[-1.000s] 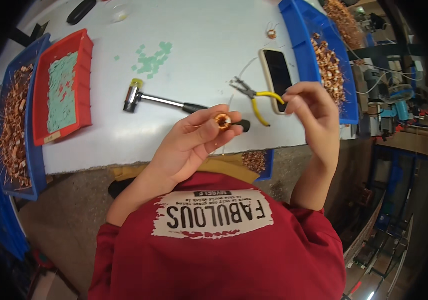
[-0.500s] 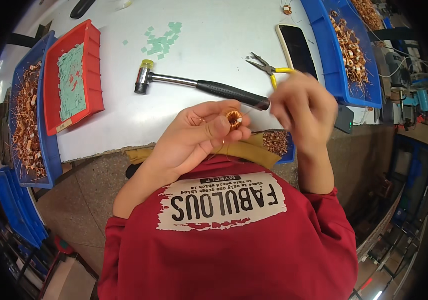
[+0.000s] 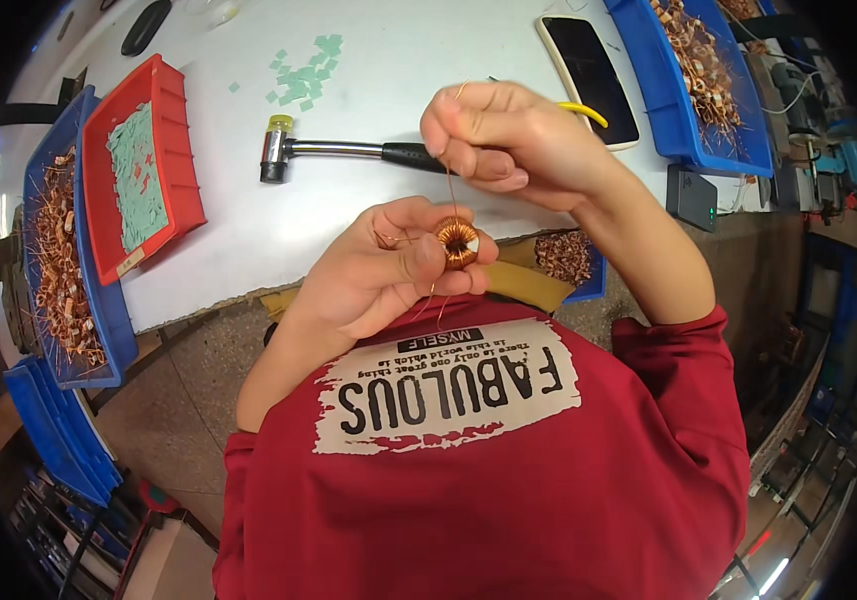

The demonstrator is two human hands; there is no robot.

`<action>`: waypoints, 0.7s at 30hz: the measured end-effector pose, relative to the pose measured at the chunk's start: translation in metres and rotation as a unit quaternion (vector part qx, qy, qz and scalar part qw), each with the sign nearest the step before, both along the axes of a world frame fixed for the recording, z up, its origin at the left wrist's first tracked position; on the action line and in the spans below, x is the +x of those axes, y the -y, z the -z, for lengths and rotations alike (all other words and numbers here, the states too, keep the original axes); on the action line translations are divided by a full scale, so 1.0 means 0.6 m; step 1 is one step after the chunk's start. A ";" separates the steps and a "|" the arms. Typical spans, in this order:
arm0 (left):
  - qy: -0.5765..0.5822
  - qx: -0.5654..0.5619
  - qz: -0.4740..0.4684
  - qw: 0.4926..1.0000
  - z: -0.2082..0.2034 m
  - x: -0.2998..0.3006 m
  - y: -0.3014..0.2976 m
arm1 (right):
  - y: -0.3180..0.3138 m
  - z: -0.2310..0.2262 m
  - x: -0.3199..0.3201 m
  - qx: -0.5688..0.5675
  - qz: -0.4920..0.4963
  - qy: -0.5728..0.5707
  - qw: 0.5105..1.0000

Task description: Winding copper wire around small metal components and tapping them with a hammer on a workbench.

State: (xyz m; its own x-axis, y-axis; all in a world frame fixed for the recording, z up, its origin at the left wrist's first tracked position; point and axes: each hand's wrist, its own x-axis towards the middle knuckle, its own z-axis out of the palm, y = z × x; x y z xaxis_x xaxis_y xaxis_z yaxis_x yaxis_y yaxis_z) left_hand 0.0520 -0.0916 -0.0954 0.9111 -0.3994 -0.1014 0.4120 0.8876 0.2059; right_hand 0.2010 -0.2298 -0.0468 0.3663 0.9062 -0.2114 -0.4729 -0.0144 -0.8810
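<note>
Copper coil ring (image 3: 459, 242) sits pinched between the thumb and fingers of the left hand (image 3: 379, 270), just above the person's red shirt (image 3: 489, 470). That hand is closed around the small round ring, which is wound with shiny copper wire. A thin copper wire (image 3: 450, 190) runs straight up from the ring to the right hand (image 3: 509, 140). The right hand is closed too, with its fingertips pinching the top of the wire.

Just behind the right hand lies a small hammer (image 3: 334, 152) with a black grip and a yellow and silver head, flat on the white table (image 3: 389, 70). A yellow tool handle (image 3: 589, 110) pokes out from behind the right hand; the rest of it is hidden. Beside that lies a black phone (image 3: 594, 65).

On the right is a blue bin (image 3: 684, 130) full of copper coils. On the left stands a red bin (image 3: 174, 170) with green squares in it, and next to it a blue tray (image 3: 114, 340) with more copper parts. A few loose green squares (image 3: 304, 75) lie on the table near the hammer.
</note>
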 end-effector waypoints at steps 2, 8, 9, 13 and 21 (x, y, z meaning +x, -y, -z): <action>0.027 0.009 0.002 1.000 0.002 -0.004 0.001 | 0.004 0.022 -0.010 -0.004 -0.014 -0.113 0.993; 0.050 0.017 -0.028 0.998 -0.012 -0.004 -0.006 | 0.003 0.005 -0.040 -0.027 0.122 -0.002 0.992; 0.048 0.017 -0.040 0.998 -0.016 -0.004 -0.007 | 0.005 -0.001 -0.048 -0.036 0.168 0.073 0.982; 0.009 -0.037 -0.128 0.991 -0.028 0.004 -0.020 | 0.043 -0.016 -0.075 0.022 0.207 0.361 0.909; 0.008 -0.047 -0.174 0.984 -0.051 0.006 -0.018 | 0.036 -0.020 -0.136 0.036 0.224 0.597 0.769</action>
State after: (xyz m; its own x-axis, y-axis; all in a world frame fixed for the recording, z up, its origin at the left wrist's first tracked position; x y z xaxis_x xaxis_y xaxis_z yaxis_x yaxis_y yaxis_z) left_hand 0.0553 -0.0808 -0.0649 0.9956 -0.0695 -0.0636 0.0768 0.9897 0.1205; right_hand 0.1191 -0.2516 -0.0346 0.5396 0.6258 0.5632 0.7313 -0.0168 -0.6819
